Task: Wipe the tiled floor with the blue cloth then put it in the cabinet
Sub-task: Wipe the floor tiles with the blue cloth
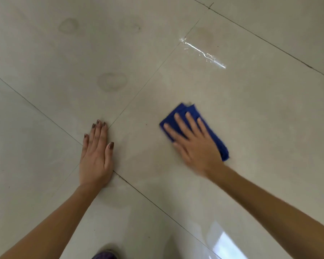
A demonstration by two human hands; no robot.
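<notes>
Blue cloth [192, 111] flat on stained tiled floor [251, 101]

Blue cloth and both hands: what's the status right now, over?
Left hand flat on tiled floor, open. Right hand flat on blue cloth, pressing it down. Nothing in the way; ring stain and wet streak ahead. Cabinet not in view.

On my feed, a glossy beige tiled floor [260, 113] crossed by dark grout lines [36, 107] shows faint ring stains [111, 82], a glinting streak [204, 53] and a bright reflection [225, 243] at lower right
</notes>
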